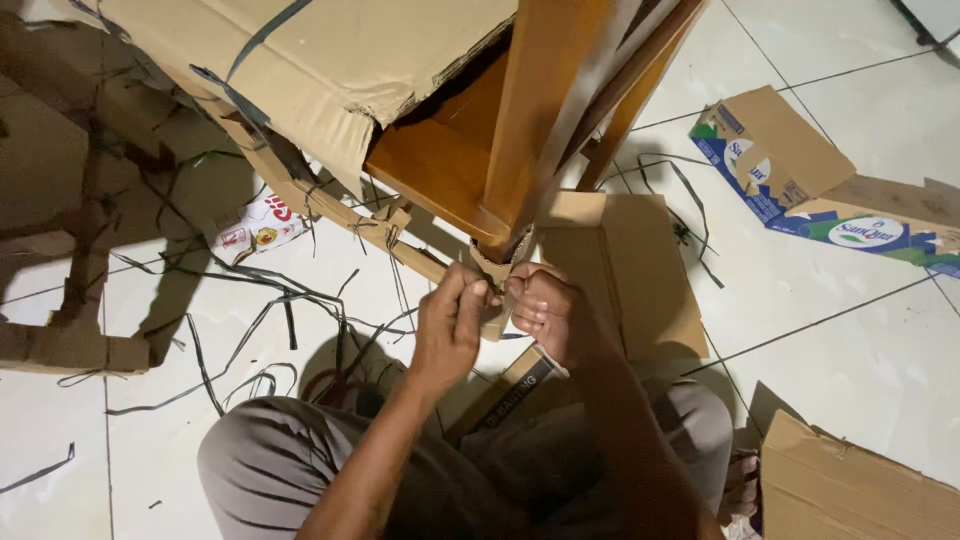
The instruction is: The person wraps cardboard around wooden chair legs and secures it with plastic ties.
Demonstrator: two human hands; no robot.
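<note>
Warm, dim indoor light from above; dark shadows fall leftward across the floor, mild glare on tiles, focus fairly sharp.

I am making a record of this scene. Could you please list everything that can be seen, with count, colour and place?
wooden furniture: one, orange-brown, top centre, partly wrapped
cardboard wrapping: one, tan, torn, over the furniture at top
cardboard strip: one, tan, at the furniture corner, between both hands
plastic straps: many, black, scattered on the floor at left
printed carton: one, blue, white and tan, flattened, upper right
cardboard sheet: one, tan, lower right
tiled floor: white
trousers: grey-brown, bottom
left hand: one, gripping the strip
right hand: one, gripping the strip
</note>
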